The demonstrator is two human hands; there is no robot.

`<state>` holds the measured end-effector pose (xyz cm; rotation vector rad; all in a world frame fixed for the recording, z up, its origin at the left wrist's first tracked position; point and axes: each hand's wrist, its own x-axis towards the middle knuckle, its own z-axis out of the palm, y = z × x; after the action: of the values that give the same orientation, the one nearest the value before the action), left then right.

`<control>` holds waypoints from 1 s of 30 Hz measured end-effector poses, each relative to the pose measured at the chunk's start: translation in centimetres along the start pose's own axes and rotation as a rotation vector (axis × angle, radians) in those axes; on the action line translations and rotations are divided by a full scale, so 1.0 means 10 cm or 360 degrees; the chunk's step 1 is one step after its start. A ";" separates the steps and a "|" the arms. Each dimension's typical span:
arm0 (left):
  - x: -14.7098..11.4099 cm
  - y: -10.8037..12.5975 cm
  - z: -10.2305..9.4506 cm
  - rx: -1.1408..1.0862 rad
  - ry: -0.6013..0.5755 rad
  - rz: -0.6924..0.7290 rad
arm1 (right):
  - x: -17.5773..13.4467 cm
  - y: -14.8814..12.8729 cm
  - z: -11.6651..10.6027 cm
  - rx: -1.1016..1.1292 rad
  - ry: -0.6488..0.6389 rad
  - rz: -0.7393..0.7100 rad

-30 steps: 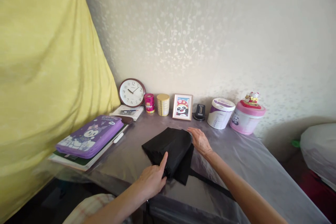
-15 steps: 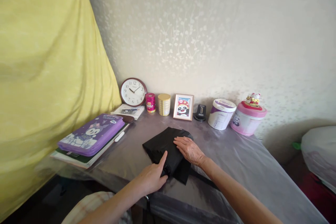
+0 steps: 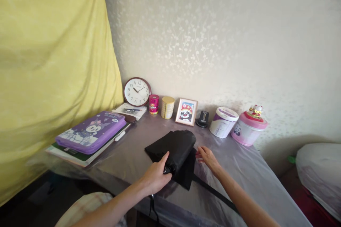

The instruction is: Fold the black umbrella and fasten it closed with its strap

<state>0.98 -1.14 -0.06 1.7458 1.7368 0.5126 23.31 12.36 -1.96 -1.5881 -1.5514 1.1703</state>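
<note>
A black folding umbrella (image 3: 178, 149) lies on the table with its cloth loosely gathered and a flap spread toward me. My left hand (image 3: 157, 175) is closed around its handle end, thumb stretched along the cloth. A wrist loop (image 3: 152, 202) dangles below that hand over the table edge. Just right of the umbrella, my right hand (image 3: 208, 158) is held with fingers partly bent and apart, holding nothing I can see. Its fingertips are close to the cloth's edge; I cannot tell if they touch. A black strap (image 3: 215, 193) runs from the umbrella beneath my right forearm.
A purple case (image 3: 90, 131) lies on books at the left, beside a white marker (image 3: 119, 136). Along the wall stand a clock (image 3: 137, 92), a pink can (image 3: 153, 104), a yellow-lidded container (image 3: 167, 107), a panda picture (image 3: 186, 112), a black device (image 3: 203, 118) and two tubs (image 3: 223, 122).
My right hand has lifted off the top of the umbrella and moved right and down beside it. My left hand stays on the handle. The view has shifted slightly.
</note>
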 end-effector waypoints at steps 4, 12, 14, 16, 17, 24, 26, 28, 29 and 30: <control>-0.03 0.13 -0.03 0.0223 0.0085 0.0026 | -0.20 -0.15 0.11 0.0414 -0.0044 0.0019; 0.01 0.19 0.06 0.0356 0.0107 0.0230 | -0.37 -0.21 0.17 0.0596 -0.0001 -0.0118; 0.03 0.22 0.06 0.0386 0.0100 0.0297 | -0.39 -0.22 0.14 0.0560 0.0063 -0.0127; 0.04 0.27 0.05 0.0443 0.0099 0.0377 | -0.40 -0.22 0.10 0.0518 0.0132 -0.0174; 0.05 0.30 0.04 0.0476 0.0100 0.0415 | -0.40 -0.22 0.08 0.0491 0.0161 -0.0223; 0.18 0.51 0.03 0.0729 0.0120 0.0559 | -0.28 -0.21 0.02 0.0569 0.0362 -0.0240; 0.23 0.55 0.07 0.0791 0.0092 0.0571 | -0.25 -0.25 0.04 0.0649 0.0349 -0.0144; 0.27 0.58 0.12 0.0827 0.0090 0.0594 | -0.23 -0.32 0.08 0.0780 0.0369 -0.0103; 0.28 0.59 0.15 0.0837 0.0093 0.0606 | -0.23 -0.36 0.09 0.0867 0.0392 -0.0106; 0.29 0.61 0.16 0.0845 0.0095 0.0615 | -0.22 -0.39 0.12 0.0963 0.0426 -0.0107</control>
<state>6.78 1.78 2.31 2.4889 1.6795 0.2720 20.76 10.47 1.45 -1.2119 -0.9476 1.1862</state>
